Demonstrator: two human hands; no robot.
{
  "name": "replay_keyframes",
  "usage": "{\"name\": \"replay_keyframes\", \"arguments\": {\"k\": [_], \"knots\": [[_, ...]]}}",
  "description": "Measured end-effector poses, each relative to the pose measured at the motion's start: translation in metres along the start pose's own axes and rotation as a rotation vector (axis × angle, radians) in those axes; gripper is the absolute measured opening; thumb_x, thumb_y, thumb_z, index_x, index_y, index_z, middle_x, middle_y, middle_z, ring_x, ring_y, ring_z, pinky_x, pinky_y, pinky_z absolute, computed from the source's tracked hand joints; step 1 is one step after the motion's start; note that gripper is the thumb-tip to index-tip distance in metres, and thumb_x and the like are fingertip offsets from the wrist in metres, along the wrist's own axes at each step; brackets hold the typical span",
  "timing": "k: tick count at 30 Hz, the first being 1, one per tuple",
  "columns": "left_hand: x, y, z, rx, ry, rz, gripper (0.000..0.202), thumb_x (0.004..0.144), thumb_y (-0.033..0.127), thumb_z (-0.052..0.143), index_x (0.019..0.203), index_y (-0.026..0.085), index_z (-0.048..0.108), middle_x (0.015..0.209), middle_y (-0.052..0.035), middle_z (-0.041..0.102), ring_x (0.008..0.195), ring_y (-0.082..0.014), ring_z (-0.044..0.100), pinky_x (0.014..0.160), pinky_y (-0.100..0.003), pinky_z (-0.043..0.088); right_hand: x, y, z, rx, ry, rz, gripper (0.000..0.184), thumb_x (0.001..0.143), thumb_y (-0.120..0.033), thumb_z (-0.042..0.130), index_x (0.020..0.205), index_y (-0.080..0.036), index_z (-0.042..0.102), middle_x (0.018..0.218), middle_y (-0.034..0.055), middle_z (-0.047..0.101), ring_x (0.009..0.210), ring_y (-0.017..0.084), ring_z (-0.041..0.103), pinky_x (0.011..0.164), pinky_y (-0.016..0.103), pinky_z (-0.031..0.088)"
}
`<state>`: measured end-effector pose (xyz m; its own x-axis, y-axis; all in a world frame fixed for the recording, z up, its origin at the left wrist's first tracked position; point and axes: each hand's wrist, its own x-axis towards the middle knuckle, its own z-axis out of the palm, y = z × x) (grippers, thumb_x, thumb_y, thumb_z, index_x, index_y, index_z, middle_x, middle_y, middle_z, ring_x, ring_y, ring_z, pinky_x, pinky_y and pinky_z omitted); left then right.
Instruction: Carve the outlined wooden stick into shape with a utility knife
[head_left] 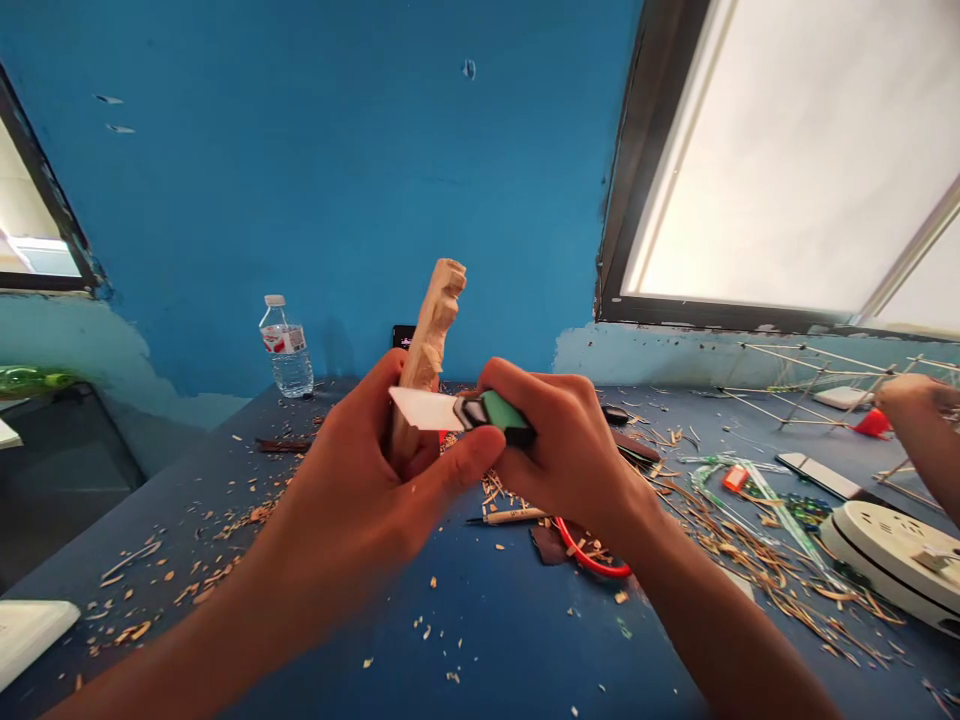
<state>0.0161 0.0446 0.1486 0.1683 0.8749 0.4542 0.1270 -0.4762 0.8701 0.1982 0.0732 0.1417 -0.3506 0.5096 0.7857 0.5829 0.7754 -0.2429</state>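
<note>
My left hand [360, 480] is wrapped round the lower part of a carved wooden stick [429, 330], which stands nearly upright with notches along its right side. In my right hand [562, 430] is a utility knife [501, 412] with a green and black handle. Its broad blade [426, 408] points left and lies across the front of the wood, low down near my left fingers. My left thumb reaches over to the knife's handle by my right hand. The lower end of the stick is hidden in my left palm.
Wood shavings [259, 515] litter the blue table [405, 640]. A water bottle [286, 350] stands at the back left. Below my hands lie a pen-like wooden tool [514, 516] and a red ring-shaped handle [592, 563]. A white power strip [892, 560] and another person's hand [915, 395] are at right.
</note>
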Motion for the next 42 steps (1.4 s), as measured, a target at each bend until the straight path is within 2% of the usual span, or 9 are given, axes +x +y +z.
{"name": "replay_keyframes", "arguments": {"k": [6,10,15,23,26,30,32,37,42], "knots": [[-0.002,-0.005,-0.001,0.381,0.022,0.063,0.039,0.084,0.055,0.077,0.096,0.029,0.051,0.064,0.0089,0.046,0.050,-0.0109,0.042,0.042,-0.019,0.036,0.004,-0.011,-0.003,0.690,0.182,0.259,0.033,0.100,-0.052,0.064,0.084,-0.025,0.057,0.065,-0.0052,0.044,0.054,0.010,0.034,0.048,0.028,0.030],[0.000,-0.011,0.001,0.524,0.026,0.130,0.033,0.089,0.053,0.070,0.097,0.029,0.048,0.059,0.0095,0.047,0.048,-0.0130,0.045,0.042,-0.022,0.032,0.006,-0.016,-0.002,0.578,0.165,0.293,0.034,0.094,-0.049,0.073,0.077,-0.022,0.060,0.064,-0.0049,0.045,0.057,0.009,0.035,0.048,0.027,0.029],[0.004,-0.012,-0.001,0.636,0.076,0.154,0.028,0.095,0.049,0.064,0.108,0.030,0.050,0.063,0.0070,0.059,0.050,-0.0157,0.053,0.046,-0.025,0.035,0.008,-0.010,-0.002,0.557,0.104,0.314,0.031,0.097,-0.041,0.067,0.073,-0.021,0.061,0.062,-0.0052,0.044,0.055,0.009,0.036,0.047,0.027,0.028],[0.003,-0.010,0.003,0.569,0.012,0.235,0.013,0.101,0.035,0.053,0.111,0.026,0.054,0.061,0.0061,0.054,0.048,-0.0143,0.043,0.051,-0.026,0.027,0.011,0.000,0.005,0.607,0.115,0.306,0.032,0.091,-0.047,0.078,0.080,-0.022,0.061,0.074,-0.0031,0.050,0.068,0.012,0.045,0.057,0.029,0.035],[0.000,-0.008,0.003,0.445,-0.042,0.073,0.015,0.102,0.040,0.054,0.110,0.028,0.055,0.060,0.0075,0.043,0.052,-0.0134,0.039,0.051,-0.024,0.026,0.010,0.011,0.005,0.592,0.063,0.227,0.032,0.093,-0.046,0.076,0.080,-0.022,0.061,0.073,-0.0030,0.055,0.066,0.011,0.048,0.058,0.029,0.038],[0.004,-0.010,-0.003,0.032,-0.311,-0.207,0.022,0.101,0.052,0.059,0.104,0.031,0.054,0.064,0.0083,0.036,0.051,-0.0099,0.028,0.044,-0.018,0.028,0.009,0.024,-0.001,0.727,-0.056,0.172,0.037,0.096,-0.047,0.074,0.074,-0.021,0.063,0.066,-0.0032,0.059,0.056,0.008,0.046,0.050,0.027,0.035],[0.008,-0.012,-0.007,-0.116,-0.316,-0.299,0.020,0.100,0.050,0.063,0.102,0.031,0.055,0.064,0.0082,0.036,0.050,-0.0090,0.027,0.041,-0.015,0.028,0.010,0.029,-0.003,0.787,-0.085,0.178,0.037,0.096,-0.047,0.074,0.073,-0.020,0.063,0.064,-0.0033,0.060,0.053,0.007,0.045,0.047,0.026,0.033],[0.021,-0.006,-0.020,-0.452,-0.229,-0.373,0.020,0.084,0.033,0.070,0.102,0.026,0.067,0.072,0.0025,0.046,0.052,-0.0092,0.039,0.039,-0.016,0.033,0.014,0.040,-0.002,0.663,0.051,0.279,0.026,0.096,-0.042,0.074,0.083,-0.020,0.067,0.066,-0.0036,0.061,0.050,0.007,0.045,0.046,0.026,0.033],[0.022,0.000,-0.029,-0.742,-0.561,-0.454,0.014,0.085,0.035,0.059,0.091,0.022,0.059,0.067,0.0043,0.041,0.045,-0.0060,0.024,0.035,-0.014,0.026,0.016,0.055,-0.006,0.519,0.186,0.344,0.018,0.098,-0.037,0.068,0.091,-0.021,0.067,0.068,-0.0050,0.053,0.053,0.007,0.041,0.047,0.026,0.031]]}}
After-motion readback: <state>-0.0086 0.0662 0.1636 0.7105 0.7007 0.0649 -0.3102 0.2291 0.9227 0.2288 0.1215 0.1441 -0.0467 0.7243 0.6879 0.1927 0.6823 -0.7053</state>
